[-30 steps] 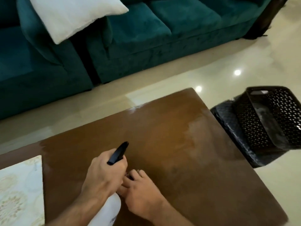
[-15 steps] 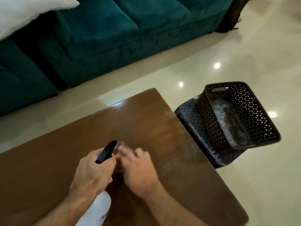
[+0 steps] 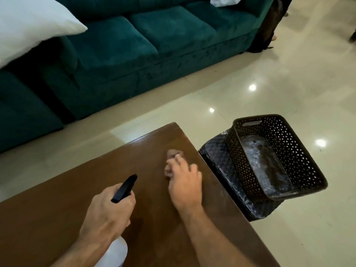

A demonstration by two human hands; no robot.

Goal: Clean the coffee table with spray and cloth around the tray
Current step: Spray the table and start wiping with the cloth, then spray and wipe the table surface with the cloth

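Note:
My left hand [image 3: 107, 211] grips the neck of a white spray bottle [image 3: 125, 188], whose black nozzle points toward the far right corner of the brown wooden coffee table [image 3: 57, 209]. My right hand [image 3: 185, 185] lies on the tabletop near that corner with its fingers stretched forward. A small pinkish patch [image 3: 173, 153], blurred, shows at its fingertips; I cannot tell whether it is a cloth. No tray is in view.
A black perforated basket [image 3: 300, 151] sits on a dark stool [image 3: 217, 160] right beside the table's right edge. A teal sofa [image 3: 134, 45] with a white pillow [image 3: 28, 26] stands beyond the table, and glossy tiled floor [image 3: 269, 74] lies between them.
My right hand has left the bottle and slid forward to the right, toward the table's far corner. The view has swung right, so the patterned tray at the left has dropped out of sight.

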